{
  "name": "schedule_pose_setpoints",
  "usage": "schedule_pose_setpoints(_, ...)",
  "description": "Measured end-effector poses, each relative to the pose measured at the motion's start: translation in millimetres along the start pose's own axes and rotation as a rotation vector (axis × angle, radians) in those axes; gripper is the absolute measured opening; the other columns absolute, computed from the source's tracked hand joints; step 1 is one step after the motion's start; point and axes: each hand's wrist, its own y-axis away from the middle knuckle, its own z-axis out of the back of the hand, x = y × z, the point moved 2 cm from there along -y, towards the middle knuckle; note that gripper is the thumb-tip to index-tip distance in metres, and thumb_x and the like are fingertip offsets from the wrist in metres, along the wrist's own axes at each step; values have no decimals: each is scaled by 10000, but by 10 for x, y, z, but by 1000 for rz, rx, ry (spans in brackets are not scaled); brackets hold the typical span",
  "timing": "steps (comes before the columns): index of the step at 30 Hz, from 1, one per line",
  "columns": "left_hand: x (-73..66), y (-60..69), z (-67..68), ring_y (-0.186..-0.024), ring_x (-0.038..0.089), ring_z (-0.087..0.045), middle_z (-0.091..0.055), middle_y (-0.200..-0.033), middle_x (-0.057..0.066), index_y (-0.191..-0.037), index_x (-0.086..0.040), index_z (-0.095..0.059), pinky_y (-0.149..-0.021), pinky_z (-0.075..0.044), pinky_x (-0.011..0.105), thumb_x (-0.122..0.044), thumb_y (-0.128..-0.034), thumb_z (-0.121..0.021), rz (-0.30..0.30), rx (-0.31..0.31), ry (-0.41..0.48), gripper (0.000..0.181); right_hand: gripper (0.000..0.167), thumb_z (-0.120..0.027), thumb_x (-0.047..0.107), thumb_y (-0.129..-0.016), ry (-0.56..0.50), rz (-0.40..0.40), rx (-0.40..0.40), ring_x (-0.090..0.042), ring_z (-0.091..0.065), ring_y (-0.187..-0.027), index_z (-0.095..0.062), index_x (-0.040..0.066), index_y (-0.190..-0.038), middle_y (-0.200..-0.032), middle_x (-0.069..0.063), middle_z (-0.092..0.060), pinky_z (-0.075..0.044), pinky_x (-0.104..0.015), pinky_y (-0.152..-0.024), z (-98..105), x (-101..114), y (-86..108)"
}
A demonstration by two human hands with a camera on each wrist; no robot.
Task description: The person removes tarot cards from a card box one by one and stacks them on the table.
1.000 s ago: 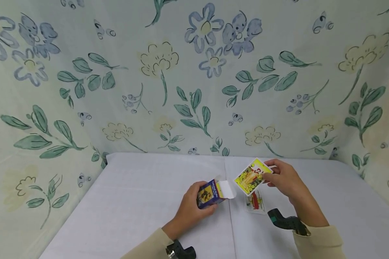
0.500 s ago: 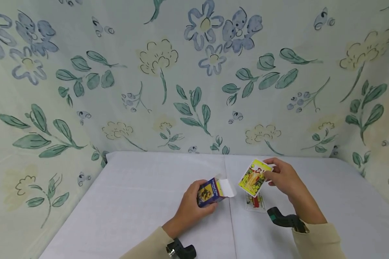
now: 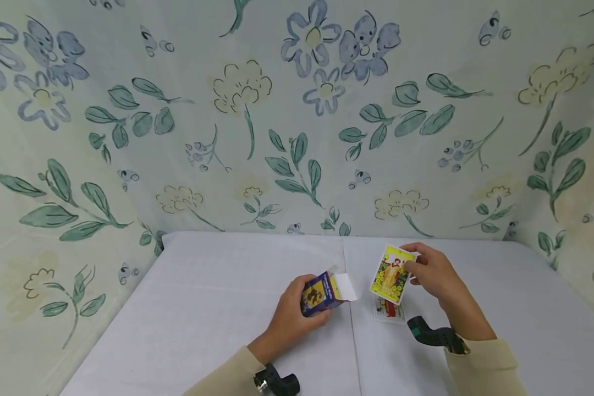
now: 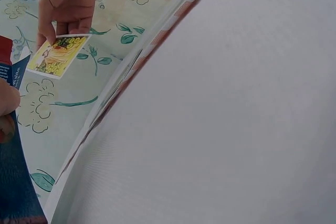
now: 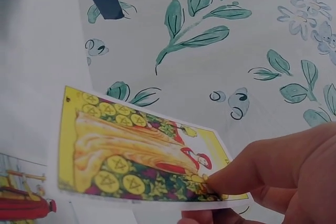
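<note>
My left hand [image 3: 291, 311] has its fingers wrapped round the blue box [image 3: 319, 296], whose white flap [image 3: 346, 287] stands open on the side toward the yellow card [image 3: 391, 274]. I pinch that card by its edge between the fingers and thumb of my right hand [image 3: 436, 275] (its picture faces me). It is raised off the white worktop [image 3: 218, 313], and in the head view it covers the far part of another card [image 3: 389, 312] lying there. Behind stands a flowered cloth [image 3: 297, 214].

In the head view, the yellow card [image 3: 390, 276] hides much of the lower card [image 3: 389, 312].
</note>
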Motion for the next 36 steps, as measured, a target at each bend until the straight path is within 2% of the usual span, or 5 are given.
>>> schedule_pose_setpoints(11, 4, -2, -5, -1017, 98, -511, -535, -1215, -21, -1345, -161, -435, -848, -488, 278, -421, -793, -760, 5, 3, 5, 692, 418, -505, 118, -943, 7, -18, 27, -324, -588, -859, -485, 45, -1354, -1029, -181, -553, -541, -366, -771, -11, -45, -33)
schedule_pose_setpoints(20, -11, 15, 9, -1024, 103, -513, -539, -1216, -25, -1344, -155, -441, -866, -490, 287, -398, -786, -774, 35, 14, 12, 693, 444, -568, 137, -924, 9, -48, 37, -283, -584, -836, -462, 14, -1337, -1033, -203, -598, -535, -360, -750, -27, -133, -97)
schedule_pose_setpoints(25, -10, 2, 12, -1032, 99, -511, -534, -1225, -28, -1346, -165, -437, -868, -490, 284, -419, -793, -764, 23, 3, 2, 690, 470, -608, 171, -916, -1, -47, 25, -282, -595, -835, -457, 13, -1332, -1054, -223, -616, -538, -370, -770, -27, -139, -116)
schedule_pose_setpoints(31, -12, 9, 9, -1020, 103, -516, -541, -1217, -13, -1341, -152, -440, -858, -490, 282, -430, -793, -760, 21, 13, 4, 693, 518, -616, 206, -924, 1, -103, 45, -305, -604, -902, -430, -16, -1353, -1196, -276, -575, -522, -417, -839, -22, -137, -75)
schedule_pose_setpoints(36, -10, -6, 10, -1021, 103, -515, -537, -1218, -20, -1345, -162, -436, -856, -485, 281, -421, -792, -763, 12, 12, 13, 693, 503, -608, 223, -931, -4, -119, 41, -313, -603, -939, -447, -47, -1324, -1190, -271, -584, -496, -461, -878, -32, -192, -122)
